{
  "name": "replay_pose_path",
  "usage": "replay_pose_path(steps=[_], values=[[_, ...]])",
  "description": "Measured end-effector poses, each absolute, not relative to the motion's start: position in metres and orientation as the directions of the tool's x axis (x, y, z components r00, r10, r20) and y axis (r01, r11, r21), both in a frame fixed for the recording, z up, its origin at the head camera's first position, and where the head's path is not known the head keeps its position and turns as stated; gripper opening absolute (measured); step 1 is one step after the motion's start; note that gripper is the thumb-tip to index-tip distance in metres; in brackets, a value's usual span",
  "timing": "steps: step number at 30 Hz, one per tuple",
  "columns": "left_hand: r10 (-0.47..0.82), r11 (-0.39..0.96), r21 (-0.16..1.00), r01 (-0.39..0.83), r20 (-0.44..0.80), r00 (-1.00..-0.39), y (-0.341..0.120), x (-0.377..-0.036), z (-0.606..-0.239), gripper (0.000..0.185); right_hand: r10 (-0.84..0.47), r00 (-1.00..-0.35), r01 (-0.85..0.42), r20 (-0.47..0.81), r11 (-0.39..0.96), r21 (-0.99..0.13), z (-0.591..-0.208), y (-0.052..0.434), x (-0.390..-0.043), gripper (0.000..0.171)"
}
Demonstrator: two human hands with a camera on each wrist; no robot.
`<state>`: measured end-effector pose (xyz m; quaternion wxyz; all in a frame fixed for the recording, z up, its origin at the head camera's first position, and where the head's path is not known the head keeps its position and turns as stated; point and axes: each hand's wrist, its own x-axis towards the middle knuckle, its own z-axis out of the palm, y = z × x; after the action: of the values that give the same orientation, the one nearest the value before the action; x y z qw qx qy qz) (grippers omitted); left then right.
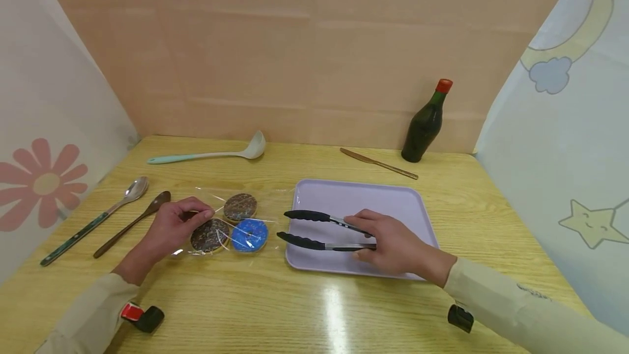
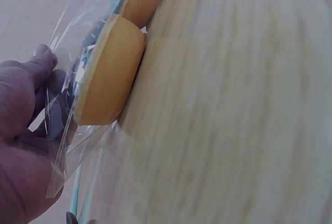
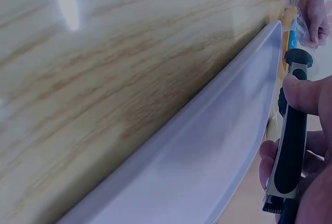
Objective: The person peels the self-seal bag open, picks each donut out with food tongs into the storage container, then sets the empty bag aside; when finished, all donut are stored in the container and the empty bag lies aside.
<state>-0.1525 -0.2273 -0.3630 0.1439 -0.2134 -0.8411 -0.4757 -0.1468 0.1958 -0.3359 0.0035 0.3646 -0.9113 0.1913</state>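
Observation:
My left hand (image 1: 173, 228) pinches the near left part of a clear plastic bag (image 2: 65, 151) between thumb and fingers. Inside it lie a blue-iced donut (image 1: 250, 235) and two chocolate-iced donuts with sprinkles, one behind (image 1: 240, 206) and one (image 1: 208, 236) right by the fingertips. Over a lilac tray (image 1: 363, 193), my right hand (image 1: 395, 242) grips black-and-steel tongs (image 1: 307, 216) by their handles. The tongs' two arms stand apart, pointing left, with nothing between the tips, which reach past the tray's left rim toward the blue donut.
Left of the bag lie a brown wooden spoon (image 1: 132, 226) and a metal spoon (image 1: 93, 223) with a dark green handle. A ladle (image 1: 211, 154) lies at the back left. Toward the back right are a bronze-coloured knife (image 1: 378, 163) and an upright dark bottle (image 1: 423, 127) with a red cap.

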Motion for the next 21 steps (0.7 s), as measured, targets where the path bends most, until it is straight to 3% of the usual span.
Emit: replay_pose_path(steps=[21], values=[[0.195,0.422,0.764,0.488,0.449,-0.872,-0.225,-0.151,-0.366,0.007,-0.723,-0.688,-0.703,0.064,0.642,-0.305,-0.337,0.169,-0.162,0.061]])
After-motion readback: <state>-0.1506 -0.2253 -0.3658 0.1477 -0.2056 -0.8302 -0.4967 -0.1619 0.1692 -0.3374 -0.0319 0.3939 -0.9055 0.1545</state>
